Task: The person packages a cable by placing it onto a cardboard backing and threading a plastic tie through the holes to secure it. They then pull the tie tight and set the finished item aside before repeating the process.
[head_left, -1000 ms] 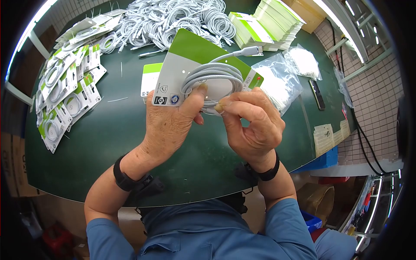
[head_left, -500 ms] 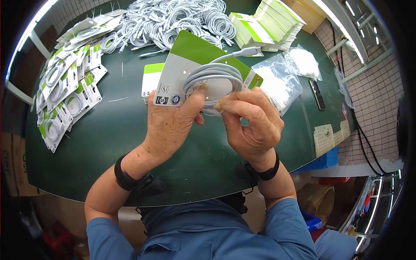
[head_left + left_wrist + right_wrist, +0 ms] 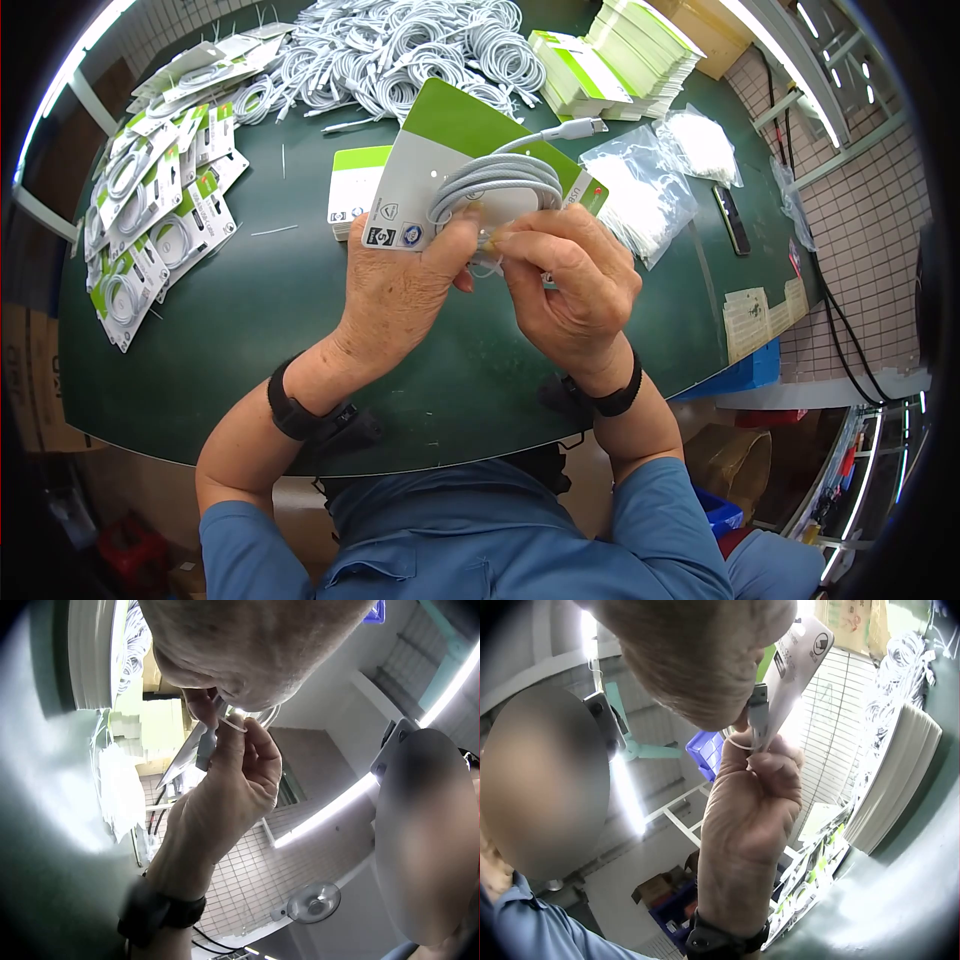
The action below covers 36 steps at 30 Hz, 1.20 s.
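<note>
Your left hand (image 3: 395, 290) holds the card (image 3: 410, 182), its thumb over the cable coil (image 3: 500, 172), above the table (image 3: 270, 370). Your right hand (image 3: 578, 285) pinches near the coil's lower edge, seemingly a thin white tie (image 3: 234, 726). Better keep the coil flat and tighten evenly. The plug (image 3: 577, 129) sticks out; please mind it. Behind lies a card stack (image 3: 358, 180).

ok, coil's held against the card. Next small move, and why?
I'd probably have the right hand draw the white strand, likely a tie, snug with a twist. It's pinching at the coil's lower edge, and both wrist views show the strand bowing out there. The left hand already grips the card, thumb across the coil.
</note>
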Tool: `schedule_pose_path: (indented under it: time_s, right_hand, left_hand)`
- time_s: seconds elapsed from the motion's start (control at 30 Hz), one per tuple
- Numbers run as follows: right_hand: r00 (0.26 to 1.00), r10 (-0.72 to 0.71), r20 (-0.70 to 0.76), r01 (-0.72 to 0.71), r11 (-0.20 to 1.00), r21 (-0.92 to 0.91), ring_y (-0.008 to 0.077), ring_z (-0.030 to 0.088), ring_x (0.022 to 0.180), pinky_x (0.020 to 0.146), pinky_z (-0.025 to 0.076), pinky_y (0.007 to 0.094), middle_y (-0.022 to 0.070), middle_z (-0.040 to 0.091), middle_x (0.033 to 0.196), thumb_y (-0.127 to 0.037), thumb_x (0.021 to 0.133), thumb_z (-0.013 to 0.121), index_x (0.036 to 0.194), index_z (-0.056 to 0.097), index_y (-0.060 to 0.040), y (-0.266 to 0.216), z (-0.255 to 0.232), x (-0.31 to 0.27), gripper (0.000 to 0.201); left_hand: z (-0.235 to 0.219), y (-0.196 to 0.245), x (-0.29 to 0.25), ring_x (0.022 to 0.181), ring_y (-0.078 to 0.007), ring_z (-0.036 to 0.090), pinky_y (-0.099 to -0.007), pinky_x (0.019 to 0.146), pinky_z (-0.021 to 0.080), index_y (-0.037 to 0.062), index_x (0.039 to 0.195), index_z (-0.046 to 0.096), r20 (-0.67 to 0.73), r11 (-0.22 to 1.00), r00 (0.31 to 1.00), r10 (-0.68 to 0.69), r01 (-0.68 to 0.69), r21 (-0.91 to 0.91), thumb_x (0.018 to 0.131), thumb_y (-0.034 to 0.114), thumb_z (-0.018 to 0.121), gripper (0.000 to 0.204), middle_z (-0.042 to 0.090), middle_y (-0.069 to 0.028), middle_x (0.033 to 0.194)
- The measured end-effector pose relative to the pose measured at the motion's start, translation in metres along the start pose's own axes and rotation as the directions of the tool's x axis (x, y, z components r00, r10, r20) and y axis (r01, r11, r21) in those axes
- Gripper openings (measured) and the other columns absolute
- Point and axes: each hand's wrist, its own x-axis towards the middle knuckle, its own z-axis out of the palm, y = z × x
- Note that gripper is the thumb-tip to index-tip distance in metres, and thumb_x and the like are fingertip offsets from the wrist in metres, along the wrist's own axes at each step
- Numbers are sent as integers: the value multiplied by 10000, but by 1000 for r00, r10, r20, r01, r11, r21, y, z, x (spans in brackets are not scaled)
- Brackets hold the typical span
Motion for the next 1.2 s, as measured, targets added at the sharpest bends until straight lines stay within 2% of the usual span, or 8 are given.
schedule_pose_path:
  time_s: [0.07, 0.17, 0.57, 0.73, 0.83, 1.0, 1.1, 1.2]
  right_hand:
    - [1000, 4, 8, -4, 1000, 2, 213, 716, 714, 612, 554, 306, 116, 756, 889, 120, 805, 804, 961, 743, -29, -1, 0, 0, 224]
    - [981, 168, 97, -175, 982, 70, 222, 738, 715, 605, 575, 311, 117, 762, 898, 114, 818, 790, 966, 745, -22, -4, -4, 5, 206]
    - [970, 0, 242, 20, 997, -78, 259, 752, 716, 581, 581, 345, 104, 768, 929, 64, 776, 815, 1013, 747, -37, -5, -8, 1, 266]
    - [970, 13, 241, 18, 992, -124, 255, 750, 721, 579, 580, 350, 96, 760, 933, 57, 762, 814, 1005, 756, -39, -7, -10, 4, 268]
    - [987, 23, 160, 4, 987, -163, 257, 748, 727, 585, 583, 355, 93, 750, 942, 57, 770, 820, 1011, 768, -36, -12, -10, 7, 263]
    - [987, 73, 143, -56, 991, -118, 263, 750, 738, 603, 590, 358, 99, 744, 948, 59, 782, 825, 1020, 778, -35, -14, -9, 8, 260]
    - [982, 84, 170, -80, 996, -30, 262, 748, 748, 629, 599, 349, 111, 742, 954, 61, 804, 826, 1041, 781, -30, -8, -6, 9, 258]
    - [997, 19, 78, -25, 997, 73, 231, 751, 774, 640, 592, 325, 125, 741, 953, 69, 830, 812, 1050, 775, -27, -4, -7, 11, 243]
  left_hand:
    - [1, -2, -2, 607, -99, 682, -238, 552, 548, 31, 1144, 710, 4, 996, 997, 72, -72, 51, 1029, 137, 671, 161, 725, -28, 939]
    - [6, 7, 0, 607, -97, 677, -239, 550, 546, 18, 1104, 715, -22, 986, 991, -130, 126, -112, 1024, 134, 682, 145, 720, -29, 852]
    - [4, -3, 1, 616, -86, 666, -241, 548, 542, 18, 1061, 718, -2, 961, 981, -193, 188, -201, 1036, 167, 688, 154, 706, -11, 803]
    - [2, -5, 1, 618, -83, 662, -237, 545, 544, 22, 1076, 727, 13, 968, 989, -149, 149, -202, 1029, 159, 692, 148, 706, -12, 805]
    - [4, -13, 2, 614, -93, 666, -252, 560, 551, 45, 1137, 729, 9, 994, 994, 108, -108, -33, 996, 98, 705, 153, 700, -12, 828]
    - [1, -7, 2, 610, -123, 673, -268, 583, 558, 84, 1204, 722, 46, 989, 995, -85, 90, -116, 940, 43, 717, 268, 685, -15, 860]
    - [-15, -28, 4, 612, -134, 675, -276, 579, 564, 85, 1227, 711, 190, 767, 904, 382, -425, 481, 933, 24, 715, 300, 687, -23, 875]
    - [-15, -21, 8, 621, -119, 670, -273, 554, 557, 47, 1206, 706, 83, 937, 969, 231, -245, 250, 960, 41, 710, 246, 706, -28, 896]
